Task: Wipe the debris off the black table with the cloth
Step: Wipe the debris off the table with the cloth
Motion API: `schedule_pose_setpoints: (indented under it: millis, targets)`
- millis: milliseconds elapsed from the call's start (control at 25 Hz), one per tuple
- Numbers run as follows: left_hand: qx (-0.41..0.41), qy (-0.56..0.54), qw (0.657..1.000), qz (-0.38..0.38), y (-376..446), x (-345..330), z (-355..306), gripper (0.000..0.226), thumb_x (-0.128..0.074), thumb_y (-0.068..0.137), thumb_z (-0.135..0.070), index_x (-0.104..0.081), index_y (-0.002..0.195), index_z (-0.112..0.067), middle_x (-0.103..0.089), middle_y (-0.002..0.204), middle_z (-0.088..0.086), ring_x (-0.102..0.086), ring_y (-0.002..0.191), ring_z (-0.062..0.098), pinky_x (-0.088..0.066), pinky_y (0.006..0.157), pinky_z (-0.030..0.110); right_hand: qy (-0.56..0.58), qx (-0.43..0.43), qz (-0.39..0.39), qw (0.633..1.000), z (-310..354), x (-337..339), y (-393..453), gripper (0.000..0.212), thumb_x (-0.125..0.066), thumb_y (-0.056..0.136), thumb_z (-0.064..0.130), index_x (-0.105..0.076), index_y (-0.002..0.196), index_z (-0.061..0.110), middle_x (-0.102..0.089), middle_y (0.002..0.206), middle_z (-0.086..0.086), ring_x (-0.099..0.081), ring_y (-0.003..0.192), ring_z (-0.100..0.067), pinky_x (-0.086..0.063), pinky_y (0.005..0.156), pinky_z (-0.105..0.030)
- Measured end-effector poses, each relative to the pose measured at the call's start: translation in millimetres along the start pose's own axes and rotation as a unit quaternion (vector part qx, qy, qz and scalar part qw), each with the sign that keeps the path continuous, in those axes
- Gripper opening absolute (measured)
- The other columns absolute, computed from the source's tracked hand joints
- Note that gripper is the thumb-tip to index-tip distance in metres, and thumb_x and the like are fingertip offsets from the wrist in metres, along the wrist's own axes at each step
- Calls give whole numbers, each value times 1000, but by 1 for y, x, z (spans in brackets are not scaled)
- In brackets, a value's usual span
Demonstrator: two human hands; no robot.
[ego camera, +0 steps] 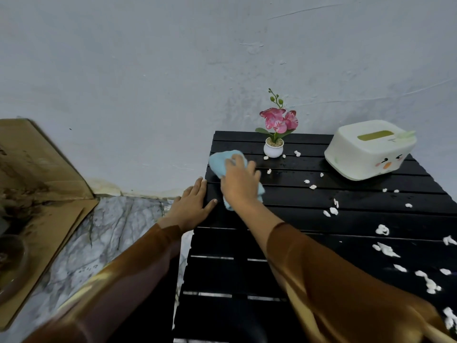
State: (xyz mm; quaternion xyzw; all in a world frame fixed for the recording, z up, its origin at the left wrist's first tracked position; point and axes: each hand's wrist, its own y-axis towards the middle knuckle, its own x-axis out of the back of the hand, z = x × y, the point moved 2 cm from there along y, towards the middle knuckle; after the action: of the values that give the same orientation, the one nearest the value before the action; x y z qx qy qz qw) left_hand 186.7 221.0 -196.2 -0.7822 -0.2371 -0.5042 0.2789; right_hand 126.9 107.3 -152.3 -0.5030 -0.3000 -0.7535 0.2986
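The black slatted table fills the right half of the view. My right hand presses a light blue cloth flat onto the table's far left corner, fingers spread over it. My left hand rests open, palm down, on the table's left edge just beside the cloth. White crumbs of debris lie scattered over the table's right side and around the flower pot. The left part of the tabletop near my hands shows no crumbs.
A small white pot with a pink artificial orchid stands at the table's back edge. A white tissue box with a face sits at the back right. Cardboard lies on the marble floor at left. A grey wall is behind.
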Motion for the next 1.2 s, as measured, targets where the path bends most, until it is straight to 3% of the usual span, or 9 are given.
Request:
schedule_pose_setpoints:
  millis: [80, 200, 480, 640, 800, 920, 1040, 1200]
  targets:
    - [1, 0, 1000, -2, 8, -3, -2, 69, -29, 97, -48, 2, 152, -19, 4, 162, -2, -9, 149, 20, -17, 117, 48, -33, 16, 38, 999, 4, -21, 12, 51, -61, 86, 25, -44, 132, 14, -33, 145, -1, -36, 119, -30, -32, 94, -37]
    - [-2, -5, 1000, -20, 17, -6, -6, 70, -29, 97, -48, 2, 152, -19, 4, 162, -2, -9, 149, 21, -18, 117, 47, -40, 14, 21, 999, -8, -31, 22, 49, -56, 89, 24, -40, 135, 14, -31, 147, -1, -35, 120, -30, -32, 95, -38]
    - [5, 3, 999, -41, 20, -11, -9, 70, -29, 97, -50, -2, 152, -18, 2, 162, -1, -12, 148, 22, -18, 117, 47, -39, -97, -9, 994, -93, 3, 8, 45, -47, 93, 23, -39, 137, 16, -28, 150, 0, -36, 120, -31, -32, 98, -39]
    - [16, 40, 999, -20, 20, -7, -11, 70, -25, 96, -53, -1, 152, -19, 3, 162, -2, -5, 149, 22, -11, 119, 51, -48, -166, -30, 984, -145, 27, -19, 44, -48, 93, 22, -42, 135, 18, -29, 149, 1, -38, 118, -31, -33, 97, -39]
    - [2, 145, 989, -4, 24, 7, -19, 75, -22, 93, -59, -3, 152, -17, 0, 162, -1, 3, 150, 22, 1, 118, 54, -41, -171, -10, 984, -167, 43, -30, 41, -47, 94, 25, -43, 134, 17, -31, 148, -1, -37, 120, -32, -33, 99, -40]
    - [-36, 128, 990, -55, 38, 18, -50, 75, -29, 92, -60, -15, 150, -15, -16, 160, 3, -10, 149, 21, -1, 118, 51, -62, -134, 26, 989, -167, 49, -26, 46, -48, 93, 33, -42, 134, 13, -31, 146, -4, -38, 121, -33, -36, 97, -41]
    - [-63, 82, 990, -99, 63, 18, -93, 74, -45, 88, -58, -28, 146, -16, -37, 151, 7, -32, 140, 26, -16, 117, 47, -64, -110, 48, 991, -169, 54, -22, 53, -53, 88, 40, -42, 130, 11, -34, 140, -7, -42, 116, -33, -42, 90, -40]
    - [-36, -2, 991, -126, 106, 5, -140, 80, -56, 82, -59, -32, 143, -14, -42, 146, 9, -38, 135, 29, -26, 111, 46, -51, -97, 56, 992, -174, 54, -18, 56, -56, 85, 43, -41, 128, 11, -33, 137, -6, -44, 112, -32, -45, 85, -39]
